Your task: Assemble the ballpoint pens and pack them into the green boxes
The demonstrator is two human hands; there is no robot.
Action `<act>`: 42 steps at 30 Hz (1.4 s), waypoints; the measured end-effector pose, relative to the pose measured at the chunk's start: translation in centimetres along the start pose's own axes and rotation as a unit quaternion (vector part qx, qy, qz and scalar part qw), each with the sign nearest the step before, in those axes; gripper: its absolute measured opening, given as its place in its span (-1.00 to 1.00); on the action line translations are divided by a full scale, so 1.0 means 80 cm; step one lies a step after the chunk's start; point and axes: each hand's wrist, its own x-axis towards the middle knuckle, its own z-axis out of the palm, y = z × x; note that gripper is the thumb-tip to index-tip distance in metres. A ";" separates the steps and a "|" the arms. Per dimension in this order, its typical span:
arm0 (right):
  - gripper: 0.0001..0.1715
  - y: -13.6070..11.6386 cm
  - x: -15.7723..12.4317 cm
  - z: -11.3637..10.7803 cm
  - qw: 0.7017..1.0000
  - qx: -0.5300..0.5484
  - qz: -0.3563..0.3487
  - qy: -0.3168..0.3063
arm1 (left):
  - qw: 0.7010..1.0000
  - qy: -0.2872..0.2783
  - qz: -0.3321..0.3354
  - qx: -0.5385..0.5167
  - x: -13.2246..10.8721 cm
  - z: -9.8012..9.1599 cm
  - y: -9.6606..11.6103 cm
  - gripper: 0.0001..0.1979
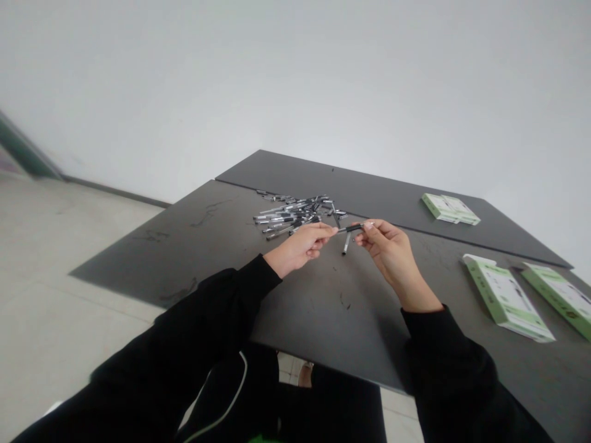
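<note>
Between my two hands a pen point(354, 227) with a dark grip is held almost level above the table. My left hand point(305, 245) pinches one end of it, and my right hand point(385, 249) has its thumb and fingers closed on the other end. Just below the held pen lies a single pen or pen part point(346, 243), pale with a dark tip. Behind my left hand spreads a loose pile of pens point(286, 215), clear and black, with small black caps or parts around it.
Green and white boxes point(450, 208) sit at the back right of the dark table point(194, 246). Nearer on the right lie an open-flapped box point(508, 298) and another box point(561, 295). A seam crosses the tabletop. A white wall point(295, 86) stands behind.
</note>
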 end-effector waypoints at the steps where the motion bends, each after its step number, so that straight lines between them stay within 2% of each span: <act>1: -0.67 0.000 0.000 0.000 1.000 0.003 0.000 0.002 | 1.000 0.001 -0.008 -0.008 0.000 0.000 0.001 -0.82; 5: -0.69 -0.001 -0.001 0.001 1.000 0.021 0.006 0.002 | 0.996 -0.020 -0.082 -0.025 -0.003 0.003 0.003 -0.64; 7: -0.69 0.000 -0.001 0.000 1.000 0.028 0.010 0.000 | 0.998 -0.008 -0.060 0.006 -0.003 0.004 0.002 -0.66; 10: -0.69 0.001 0.000 -0.002 1.000 0.019 0.008 0.001 | 0.999 0.022 0.014 0.034 -0.003 0.005 0.001 -0.80; 11: -0.69 0.002 0.000 -0.003 1.000 0.013 0.006 0.002 | 0.999 0.023 0.016 0.028 -0.003 0.005 0.001 -0.80; 13: -0.70 0.001 0.000 -0.003 1.000 0.003 0.004 0.003 | 1.000 0.006 -0.022 0.006 -0.002 0.004 0.002 -0.79; 16: -0.70 -0.001 0.000 -0.002 1.000 0.003 0.011 0.002 | 0.997 -0.014 -0.070 -0.001 0.000 0.003 -0.001 -0.67; 20: -0.69 -0.002 -0.001 -0.001 1.000 -0.004 0.019 0.006 | 0.998 0.022 -0.013 0.052 0.005 0.002 -0.005 -0.67; 23: -0.69 -0.003 -0.002 -0.001 1.000 -0.020 0.016 0.011 | 0.998 0.039 0.015 0.048 0.004 0.002 -0.001 -0.74; 26: -0.69 -0.003 -0.002 -0.001 1.000 -0.026 0.013 0.011 | 0.999 0.003 -0.038 0.015 -0.001 0.003 0.003 -0.76; 29: -0.68 -0.003 -0.003 0.000 1.000 -0.019 0.018 0.009 | 0.994 -0.040 -0.097 0.010 -0.002 0.005 -0.001 -0.59; 31: -0.68 -0.002 -0.003 0.001 1.000 -0.008 0.026 0.005 | 0.997 -0.047 -0.062 0.029 0.000 0.005 -0.006 -0.60; 34: -0.67 -0.002 -0.003 0.001 0.999 0.002 0.033 -0.002 | 0.996 -0.035 0.018 0.075 0.002 0.002 -0.011 -0.73; 36: -0.66 -0.002 -0.002 0.000 0.999 -0.005 0.032 0.000 | 0.995 -0.022 0.043 0.093 0.002 0.002 -0.010 -0.81; 39: -0.64 -0.002 -0.002 -0.002 0.999 -0.020 0.033 0.000 | 0.997 -0.027 0.012 0.065 0.001 0.003 -0.007 -0.84; 42: -0.65 -0.001 -0.002 -0.002 0.999 -0.025 0.037 -0.007 | 0.997 -0.068 -0.033 0.029 0.001 0.005 -0.008 -0.72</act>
